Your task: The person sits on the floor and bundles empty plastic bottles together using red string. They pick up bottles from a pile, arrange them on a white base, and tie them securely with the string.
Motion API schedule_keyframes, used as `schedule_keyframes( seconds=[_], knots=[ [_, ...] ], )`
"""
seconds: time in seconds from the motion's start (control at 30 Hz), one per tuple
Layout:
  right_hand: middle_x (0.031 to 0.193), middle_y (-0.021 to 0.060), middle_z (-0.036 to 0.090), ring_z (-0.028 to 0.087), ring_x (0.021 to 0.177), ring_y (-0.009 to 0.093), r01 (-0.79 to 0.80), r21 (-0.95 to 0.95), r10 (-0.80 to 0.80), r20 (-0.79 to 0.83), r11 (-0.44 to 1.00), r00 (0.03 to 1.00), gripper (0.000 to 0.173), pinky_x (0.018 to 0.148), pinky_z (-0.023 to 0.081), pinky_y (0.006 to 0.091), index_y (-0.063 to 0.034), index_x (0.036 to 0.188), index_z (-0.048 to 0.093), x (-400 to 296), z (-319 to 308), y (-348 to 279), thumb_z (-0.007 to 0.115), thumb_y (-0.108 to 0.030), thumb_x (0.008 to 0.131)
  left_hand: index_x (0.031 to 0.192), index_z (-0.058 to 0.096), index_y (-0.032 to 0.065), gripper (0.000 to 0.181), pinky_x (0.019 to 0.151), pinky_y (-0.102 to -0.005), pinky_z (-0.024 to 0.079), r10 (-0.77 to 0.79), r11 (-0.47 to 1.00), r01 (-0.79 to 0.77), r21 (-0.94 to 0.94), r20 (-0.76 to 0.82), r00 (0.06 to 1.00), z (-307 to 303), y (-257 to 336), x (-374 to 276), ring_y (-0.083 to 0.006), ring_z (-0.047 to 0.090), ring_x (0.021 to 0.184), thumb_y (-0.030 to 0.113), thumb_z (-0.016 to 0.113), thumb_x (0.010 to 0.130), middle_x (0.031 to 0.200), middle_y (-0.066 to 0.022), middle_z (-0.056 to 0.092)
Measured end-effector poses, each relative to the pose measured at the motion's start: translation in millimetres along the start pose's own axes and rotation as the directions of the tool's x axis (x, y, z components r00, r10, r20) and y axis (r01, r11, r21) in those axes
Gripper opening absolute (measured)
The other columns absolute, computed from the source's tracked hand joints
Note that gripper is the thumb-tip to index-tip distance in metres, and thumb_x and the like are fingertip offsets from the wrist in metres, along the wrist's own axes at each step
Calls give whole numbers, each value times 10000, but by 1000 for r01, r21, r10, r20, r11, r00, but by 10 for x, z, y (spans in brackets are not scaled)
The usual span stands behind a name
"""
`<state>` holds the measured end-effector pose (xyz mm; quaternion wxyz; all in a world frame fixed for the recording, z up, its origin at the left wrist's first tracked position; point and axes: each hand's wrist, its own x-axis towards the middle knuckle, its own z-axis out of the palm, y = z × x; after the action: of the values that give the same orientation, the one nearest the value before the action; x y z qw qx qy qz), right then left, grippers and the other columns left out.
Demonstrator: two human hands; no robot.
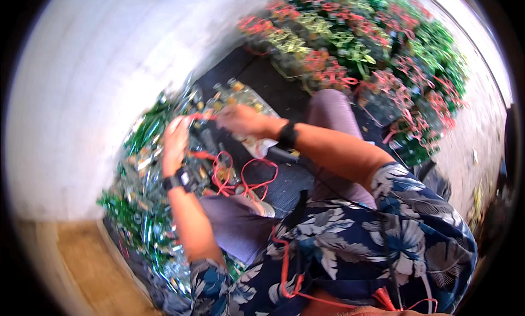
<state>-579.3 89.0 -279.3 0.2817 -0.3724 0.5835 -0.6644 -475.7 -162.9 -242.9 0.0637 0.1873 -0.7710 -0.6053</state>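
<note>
My left hand (175, 141) and my right hand (238, 120) both grip a stretch of pink-red plastic string (202, 116), pulled between them. Motion blur hides how the fingers hold it. More of this string lies in loose loops (259, 162) below my hands, near my shoe (267, 209). Under and beside my left hand spreads a heap of small clear and green glass bottles (143, 164), lying on their sides. Past my right hand, several clear bottles with orange-brown parts rest on a pale flat sheet (266, 107).
Bundles of bottles tied with pink, yellow and green string (336, 41) stand in rows at the upper right. A white wall (90, 90) rises on the left. Dark sheeting (283, 80) covers the floor. Another red string (284, 262) trails across my patterned shirt.
</note>
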Motion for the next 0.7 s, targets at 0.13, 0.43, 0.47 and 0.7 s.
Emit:
schedule_keyframes(
  seconds=[0.13,0.43,0.47,0.7],
  knots=[
    [761,50,623,561,719,135,-124,-267,94,-123,956,988,266,669,472,329,0,957,709,298,-231,62,596,-239,939,1081,691,-8,304,810,-272,472,101,958,-90,272,-26,995,50,-282,203,-89,604,869,268,589,1007,907,-38,696],
    [785,98,659,588,725,181,-238,-452,200,-132,860,971,284,675,485,352,10,941,715,1249,-498,-22,659,-261,874,1130,694,8,311,690,-241,424,-64,980,54,192,46,997,-320,-353,405,-67,532,786,267,585,995,887,26,640],
    [772,85,639,574,717,171,-286,-513,250,-140,810,958,290,661,482,352,9,960,709,1357,-574,19,661,-267,885,1140,692,8,316,689,-256,435,-31,981,26,193,21,999,-350,-457,478,-76,540,778,268,584,996,876,30,642],
    [835,90,680,615,787,175,-290,-573,214,-198,767,957,288,743,501,337,0,988,711,1754,-781,697,699,-264,875,1095,704,55,279,744,-374,519,244,900,-171,402,-139,960,-412,-1080,878,-284,698,828,287,621,964,896,-152,718]
  ],
)
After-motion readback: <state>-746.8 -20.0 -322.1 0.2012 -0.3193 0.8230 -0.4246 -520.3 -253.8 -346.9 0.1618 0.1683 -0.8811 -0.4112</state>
